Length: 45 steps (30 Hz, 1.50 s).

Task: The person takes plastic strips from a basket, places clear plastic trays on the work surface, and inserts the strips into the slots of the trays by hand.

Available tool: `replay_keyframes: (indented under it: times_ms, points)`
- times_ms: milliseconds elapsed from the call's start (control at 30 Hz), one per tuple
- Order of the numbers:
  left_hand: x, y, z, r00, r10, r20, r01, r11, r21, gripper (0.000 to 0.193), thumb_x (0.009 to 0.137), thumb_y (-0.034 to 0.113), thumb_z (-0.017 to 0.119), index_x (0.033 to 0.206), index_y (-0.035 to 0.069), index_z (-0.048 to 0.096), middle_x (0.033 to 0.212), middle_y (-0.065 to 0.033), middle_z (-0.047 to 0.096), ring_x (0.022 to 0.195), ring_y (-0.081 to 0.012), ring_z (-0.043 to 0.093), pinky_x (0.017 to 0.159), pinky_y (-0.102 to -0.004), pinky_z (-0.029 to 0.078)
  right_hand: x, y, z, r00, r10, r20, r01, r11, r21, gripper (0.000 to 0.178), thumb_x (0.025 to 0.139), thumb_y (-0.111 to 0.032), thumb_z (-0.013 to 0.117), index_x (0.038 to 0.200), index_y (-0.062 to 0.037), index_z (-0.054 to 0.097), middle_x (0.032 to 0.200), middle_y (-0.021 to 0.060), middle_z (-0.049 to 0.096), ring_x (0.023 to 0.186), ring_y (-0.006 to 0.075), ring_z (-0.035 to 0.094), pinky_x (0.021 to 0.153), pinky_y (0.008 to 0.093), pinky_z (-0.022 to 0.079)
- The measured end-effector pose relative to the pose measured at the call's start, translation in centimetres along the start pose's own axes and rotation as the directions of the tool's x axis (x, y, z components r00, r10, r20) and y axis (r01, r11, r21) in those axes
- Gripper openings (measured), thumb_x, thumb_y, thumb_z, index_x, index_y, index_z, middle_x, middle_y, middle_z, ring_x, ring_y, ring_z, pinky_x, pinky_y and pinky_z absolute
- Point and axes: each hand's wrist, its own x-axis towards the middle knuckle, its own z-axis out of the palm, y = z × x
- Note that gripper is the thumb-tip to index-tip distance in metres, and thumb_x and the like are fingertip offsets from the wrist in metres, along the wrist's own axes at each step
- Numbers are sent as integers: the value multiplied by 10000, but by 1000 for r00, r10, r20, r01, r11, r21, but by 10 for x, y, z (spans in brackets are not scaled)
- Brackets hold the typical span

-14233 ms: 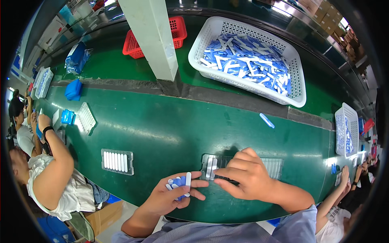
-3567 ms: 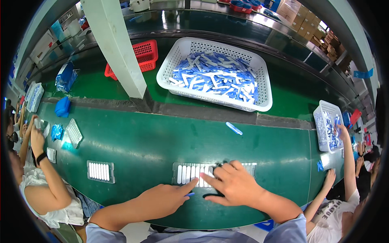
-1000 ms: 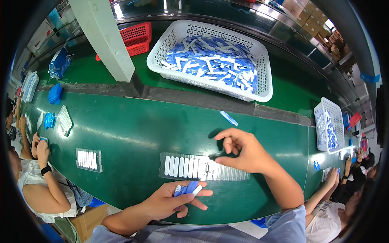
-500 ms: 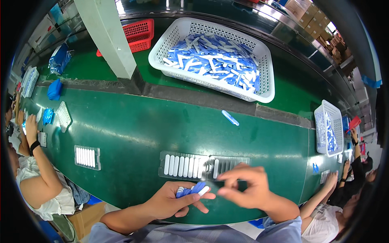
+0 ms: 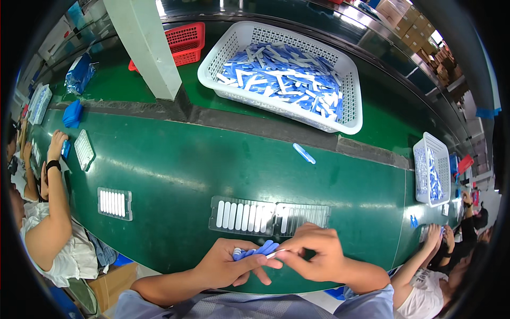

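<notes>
My left hand (image 5: 220,264) is closed around a bunch of small flat strips (image 5: 259,250) with rounded ends, blue on one side and white on the other. Between the thumb and forefinger of my right hand (image 5: 317,254) is the tip of one white strip (image 5: 276,253), beside the bunch. Just beyond both hands lies a clear ribbed plastic tray (image 5: 214,206) with a row of several white strips. Joined or butted to its right is another clear tray section (image 5: 316,215); a white strip stands in its left end, and my right hand partly covers its near edge.
A large white basket (image 5: 212,85) heaped with strips stands beyond the dark ledge (image 5: 239,125). One loose blue strip (image 5: 304,153) lies mid-table. Left is a smaller filled tray (image 5: 129,204); a pillar (image 5: 143,50) rises behind. Co-workers' arms (image 5: 57,196) work on both sides.
My right hand has come down and left to the bunch and now pinches the end of a white strip. The left hand stays nearly still. A co-worker's arm at left has reached farther forward.
</notes>
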Motion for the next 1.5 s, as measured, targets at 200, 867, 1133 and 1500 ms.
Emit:
replay_keyframes:
  times_ms: [200, 867, 1133, 1500]
  points:
    - [0, -4, -8, 993, 22, -112, -43, 982, -186, 342, 1052, 180, 577, 1272, -82, 593, 1200, -223, 705, 846, -203, 753, 407, -202, 380, -9, 11, -19, 911, 389, -134, -281, 828, 486, 145, 896, 109, 639, 1018, 48, 688, 825, 102, 728, 779, 186, 741, 705, 309, 587]
    - [-7, -6, -12, 996, -17, -91, 2, 986, -164, 324, 1049, 157, 574, 1267, -83, 591, 1217, -207, 701, 895, -233, 753, 417, -205, 392, -8, 30, -24, 919, 300, -257, -230, 935, 269, 178, 847, 99, 631, 967, 36, 746, 873, 131, 769, 845, 201, 765, 745, 278, 592]
    - [-7, -9, -8, 994, 30, -103, -46, 985, -165, 307, 1060, 102, 534, 1318, -62, 568, 1172, -254, 704, 806, -231, 757, 376, -202, 352, 1, 19, -20, 967, -234, -98, 80, 650, -756, 200, 681, -45, 820, 855, -85, 727, 824, 24, 627, 701, 228, 544, 653, 375, 367]
    - [-4, -2, -7, 991, 0, -132, -28, 977, -211, 371, 1051, 103, 554, 1395, -31, 516, 1179, -267, 693, 827, -224, 761, 385, -190, 368, -22, 10, -14, 987, 103, -123, -150, 868, -474, 323, 775, -144, 813, 1089, -96, 756, 837, 2, 592, 798, 190, 551, 821, 354, 350]
